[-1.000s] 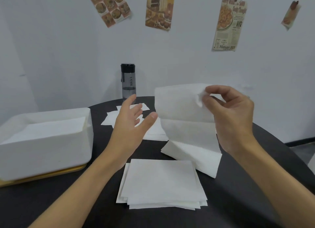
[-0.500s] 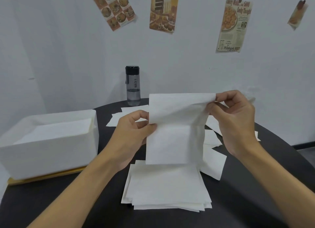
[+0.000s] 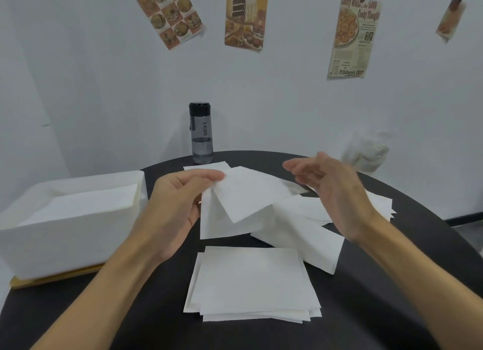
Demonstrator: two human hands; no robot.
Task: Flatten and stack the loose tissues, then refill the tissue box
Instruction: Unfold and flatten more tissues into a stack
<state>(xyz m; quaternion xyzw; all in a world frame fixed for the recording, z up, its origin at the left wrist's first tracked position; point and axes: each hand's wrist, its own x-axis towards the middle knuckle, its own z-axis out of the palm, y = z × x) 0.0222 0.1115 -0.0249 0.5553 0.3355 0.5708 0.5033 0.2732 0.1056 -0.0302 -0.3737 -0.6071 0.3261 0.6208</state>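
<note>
The right hand (image 3: 332, 187) has let go and hangs open, empty as far as the blur shows, so the left hand (image 3: 177, 205) alone pinches the tissue (image 3: 245, 200), now folded over, above the near stack (image 3: 251, 281), seemingly ready for laying.

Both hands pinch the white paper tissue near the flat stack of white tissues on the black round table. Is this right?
Not quite. In the head view only the left hand pinches the white paper tissue near the flat stack of white tissues on the black round table; the right hand is open and grips nothing.
</note>
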